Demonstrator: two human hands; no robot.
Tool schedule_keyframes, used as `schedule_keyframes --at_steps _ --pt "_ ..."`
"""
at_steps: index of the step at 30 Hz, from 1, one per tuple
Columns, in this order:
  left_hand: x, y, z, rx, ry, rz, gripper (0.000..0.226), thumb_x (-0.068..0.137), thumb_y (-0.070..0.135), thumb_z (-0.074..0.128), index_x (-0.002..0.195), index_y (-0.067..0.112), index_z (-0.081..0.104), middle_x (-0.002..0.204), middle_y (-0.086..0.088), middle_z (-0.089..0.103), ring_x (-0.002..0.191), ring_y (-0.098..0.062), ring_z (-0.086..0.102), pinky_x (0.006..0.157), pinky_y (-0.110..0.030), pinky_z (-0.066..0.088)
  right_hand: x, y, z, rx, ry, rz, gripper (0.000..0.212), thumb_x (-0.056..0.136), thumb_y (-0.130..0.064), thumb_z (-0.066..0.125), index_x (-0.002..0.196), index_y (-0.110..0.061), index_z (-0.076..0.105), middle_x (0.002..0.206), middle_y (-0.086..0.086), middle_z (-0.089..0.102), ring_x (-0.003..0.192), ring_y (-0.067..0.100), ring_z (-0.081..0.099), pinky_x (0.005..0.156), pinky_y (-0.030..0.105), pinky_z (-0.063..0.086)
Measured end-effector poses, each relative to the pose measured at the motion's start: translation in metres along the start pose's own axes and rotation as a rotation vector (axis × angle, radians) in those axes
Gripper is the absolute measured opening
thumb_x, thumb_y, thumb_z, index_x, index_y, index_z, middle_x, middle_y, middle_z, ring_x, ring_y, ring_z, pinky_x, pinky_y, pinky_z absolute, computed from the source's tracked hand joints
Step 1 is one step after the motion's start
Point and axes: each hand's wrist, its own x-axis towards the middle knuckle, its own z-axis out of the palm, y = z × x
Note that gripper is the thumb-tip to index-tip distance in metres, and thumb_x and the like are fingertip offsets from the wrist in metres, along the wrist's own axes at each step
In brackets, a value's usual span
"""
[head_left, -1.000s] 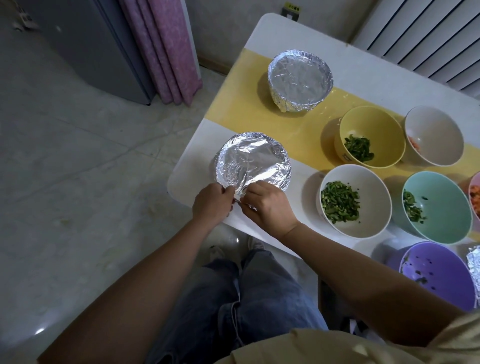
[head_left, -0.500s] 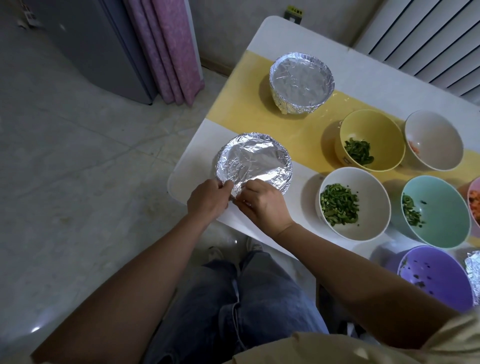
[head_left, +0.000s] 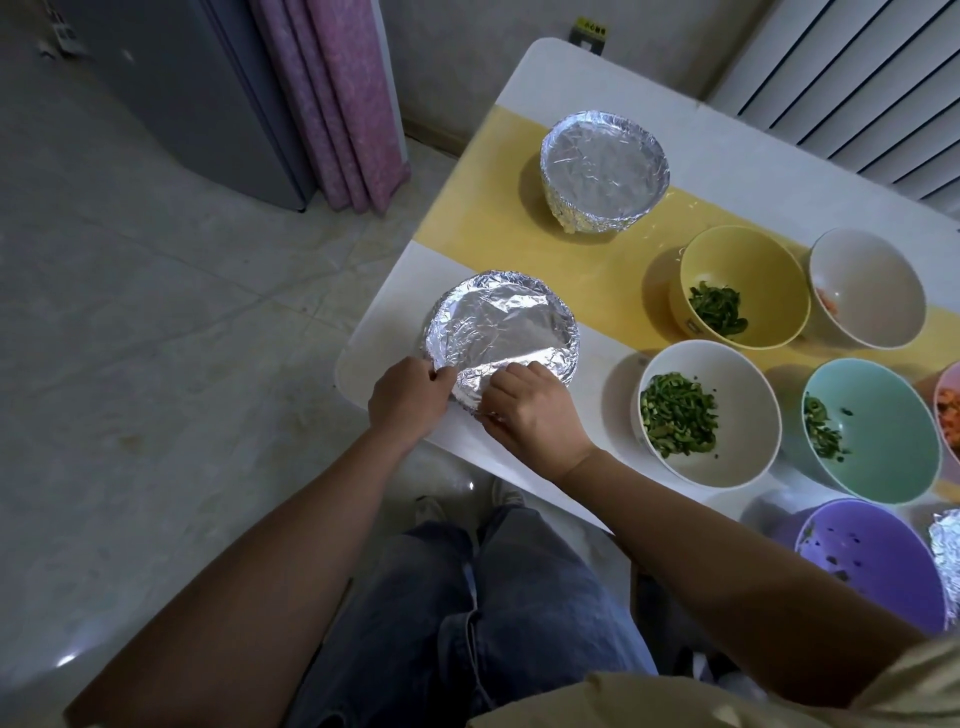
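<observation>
A bowl covered with crinkled foil (head_left: 501, 325) sits near the table's front left corner. My left hand (head_left: 408, 397) pinches the foil at the bowl's near left rim. My right hand (head_left: 530, 410) has its fingers curled on the foil at the near rim, just right of the left hand. A second foil-covered bowl (head_left: 605, 169) stands farther back on the yellow strip.
The white table (head_left: 384, 332) carries a yellow bowl (head_left: 753, 270) and a white bowl (head_left: 727, 374) with chopped greens, a teal bowl (head_left: 883, 415), another white bowl (head_left: 872, 280) and a purple bowl (head_left: 872, 561). A pink curtain (head_left: 337, 93) and grey cabinet (head_left: 182, 88) stand beyond the floor.
Both hands have stayed at the near rim of the foil-covered bowl, shifting slightly as they work the foil edge. The bowl has not moved.
</observation>
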Motion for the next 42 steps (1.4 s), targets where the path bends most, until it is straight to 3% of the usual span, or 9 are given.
schedule_keyframes --at_steps 6,12,18,22,29,31,35,38,42 --pt "-0.008 0.003 0.0 -0.1 -0.039 -0.063 0.058 0.098 0.049 0.034 0.059 0.015 0.06 0.056 -0.001 0.065 0.064 -0.024 0.064 0.071 -0.033 0.047 0.005 -0.003 0.001 0.054 0.002 0.008 0.02 0.082 -0.011 0.062 0.063 -0.009 0.056 0.068 0.007 0.051 0.064 0.028 0.048 0.06 0.034 0.03" --pt "-0.006 -0.002 0.009 -0.095 -0.065 -0.026 0.037 0.096 0.026 0.042 0.066 0.011 0.056 0.079 -0.013 0.071 0.079 -0.035 0.066 0.081 -0.045 0.052 0.006 -0.004 0.002 0.086 -0.009 0.02 0.023 0.086 -0.013 0.059 0.064 -0.009 0.057 0.069 0.007 0.051 0.066 0.028 0.048 0.061 0.035 0.031" --pt "-0.003 0.002 0.004 -0.075 -0.115 -0.052 0.051 0.098 0.039 0.034 0.063 0.017 0.065 0.063 0.0 0.071 0.066 -0.022 0.066 0.077 -0.033 0.051 0.009 -0.003 0.001 0.077 0.002 0.075 0.021 0.078 -0.009 0.068 0.06 -0.009 0.057 0.065 0.005 0.051 0.064 0.028 0.049 0.059 0.034 0.03" --pt "-0.002 0.008 0.004 0.007 -0.126 -0.018 0.051 0.098 0.029 0.035 0.06 0.013 0.066 0.057 0.001 0.068 0.066 -0.02 0.065 0.08 -0.035 0.053 0.012 -0.006 0.001 0.075 -0.001 0.109 0.021 0.075 -0.01 0.071 0.059 -0.01 0.057 0.064 0.005 0.051 0.062 0.028 0.051 0.058 0.035 0.03" --pt "0.009 0.006 -0.009 0.034 -0.039 0.027 0.047 0.1 0.027 0.036 0.066 0.009 0.063 0.061 -0.003 0.07 0.064 -0.022 0.067 0.073 -0.035 0.055 0.014 0.002 -0.007 0.067 -0.028 0.135 0.03 0.082 -0.043 0.063 0.077 -0.014 0.069 0.076 0.002 0.06 0.073 0.025 0.055 0.064 0.034 0.039" --pt "0.01 0.003 -0.008 0.013 -0.046 -0.001 0.049 0.099 0.034 0.035 0.069 0.008 0.063 0.063 -0.002 0.071 0.061 -0.019 0.067 0.074 -0.036 0.056 0.01 0.004 -0.008 0.051 -0.033 0.12 0.023 0.078 -0.037 0.071 0.076 -0.014 0.067 0.076 0.002 0.059 0.073 0.026 0.056 0.065 0.033 0.038" --pt "-0.001 0.003 0.0 0.171 0.088 -0.141 0.083 0.08 0.075 0.018 0.075 0.012 0.071 0.073 -0.002 0.071 0.068 -0.024 0.067 0.065 -0.031 0.048 0.013 0.0 -0.003 0.039 0.01 0.062 0.018 0.073 -0.016 0.077 0.064 -0.013 0.061 0.068 0.004 0.054 0.066 0.028 0.054 0.059 0.034 0.037" --pt "-0.007 0.003 0.009 0.198 0.112 -0.058 0.061 0.095 0.057 0.035 0.077 0.013 0.073 0.075 -0.002 0.072 0.07 -0.022 0.066 0.06 -0.027 0.041 0.016 -0.003 -0.001 0.049 0.028 0.036 0.017 0.07 -0.011 0.072 0.06 -0.012 0.06 0.065 0.005 0.052 0.063 0.028 0.052 0.057 0.034 0.034" --pt "-0.004 0.008 0.012 0.19 0.152 -0.015 0.051 0.1 0.038 0.036 0.078 0.009 0.072 0.075 -0.005 0.072 0.068 -0.022 0.065 0.064 -0.028 0.045 0.02 -0.002 0.0 0.062 0.011 0.029 0.015 0.074 -0.014 0.057 0.059 -0.011 0.06 0.064 0.005 0.05 0.062 0.028 0.051 0.057 0.034 0.031"
